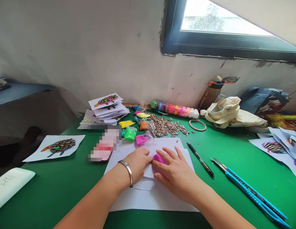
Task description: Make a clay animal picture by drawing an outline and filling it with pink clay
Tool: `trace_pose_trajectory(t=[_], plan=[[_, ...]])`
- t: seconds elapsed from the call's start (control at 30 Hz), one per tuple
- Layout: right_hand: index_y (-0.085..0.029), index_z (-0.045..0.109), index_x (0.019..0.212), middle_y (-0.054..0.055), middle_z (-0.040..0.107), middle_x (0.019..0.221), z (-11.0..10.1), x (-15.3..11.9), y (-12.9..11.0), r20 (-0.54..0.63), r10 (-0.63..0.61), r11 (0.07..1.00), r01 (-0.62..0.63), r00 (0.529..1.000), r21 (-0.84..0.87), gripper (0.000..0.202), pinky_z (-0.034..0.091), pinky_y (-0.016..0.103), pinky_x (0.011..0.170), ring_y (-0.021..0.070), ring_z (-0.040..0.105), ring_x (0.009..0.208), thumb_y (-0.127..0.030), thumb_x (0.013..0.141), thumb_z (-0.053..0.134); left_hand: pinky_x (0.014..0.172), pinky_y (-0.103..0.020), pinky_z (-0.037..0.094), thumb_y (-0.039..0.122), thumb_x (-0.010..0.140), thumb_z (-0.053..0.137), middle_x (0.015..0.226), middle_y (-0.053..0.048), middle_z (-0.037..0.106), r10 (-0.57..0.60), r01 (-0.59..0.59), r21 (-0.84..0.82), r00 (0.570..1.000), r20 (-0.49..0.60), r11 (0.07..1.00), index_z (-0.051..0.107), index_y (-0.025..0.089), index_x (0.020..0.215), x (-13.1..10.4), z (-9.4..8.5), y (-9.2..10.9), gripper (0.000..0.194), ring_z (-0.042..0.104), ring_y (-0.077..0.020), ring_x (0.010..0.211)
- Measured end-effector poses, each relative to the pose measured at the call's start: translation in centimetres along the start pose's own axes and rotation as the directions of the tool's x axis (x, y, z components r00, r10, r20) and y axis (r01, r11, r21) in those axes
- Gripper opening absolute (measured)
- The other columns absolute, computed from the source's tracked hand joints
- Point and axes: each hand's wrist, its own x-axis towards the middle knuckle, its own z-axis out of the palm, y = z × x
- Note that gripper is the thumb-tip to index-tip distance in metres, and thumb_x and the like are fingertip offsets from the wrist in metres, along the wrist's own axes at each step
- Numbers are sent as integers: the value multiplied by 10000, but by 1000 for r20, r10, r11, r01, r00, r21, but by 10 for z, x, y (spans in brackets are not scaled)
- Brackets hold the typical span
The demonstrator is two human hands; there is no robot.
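Observation:
A flattened piece of magenta modelling clay (159, 158) lies on a small sheet of white paper (149, 172), over larger white sheets. My right hand (174, 168) rests over the clay with its fingers spread, partly covering it. At the clay's left edge is my left hand (136, 163), a finger stretched to touch it and the others lying low on the paper. A silver bangle (127, 172) circles my left wrist. Just beyond my hands sits an opened bag of magenta clay (142, 140).
Sunflower seeds (165, 125) and several clay bags, including a green one (130, 133), lie behind the paper. A pen (200, 159) and a blue utility knife (250, 190) with its blade out lie right. Seed-decorated cards (60, 148) and a white device (13, 187) are left.

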Motion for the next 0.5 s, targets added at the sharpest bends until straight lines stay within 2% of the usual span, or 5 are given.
trace_pose_trajectory(t=[0.17,0.5], plan=[[-307,566,1186,34,529,1307,0,-1,-1,18,-16,1000,16,1000,-9,319,135,646,1064,306,374,1264,-423,916,442,838,-333,469,36,754,507,958,-89,585,21,-20,16,1000,-13,1000,672,183,1030,2,5,-3,354,543,-234,940],[-372,530,1249,21,470,1384,-8,-3,5,37,20,1000,-20,999,-10,351,130,646,1066,313,344,1303,-440,929,403,796,-309,476,27,759,485,916,-77,589,6,-6,1,1000,-21,1000,679,179,953,0,6,-5,314,550,-221,902]])
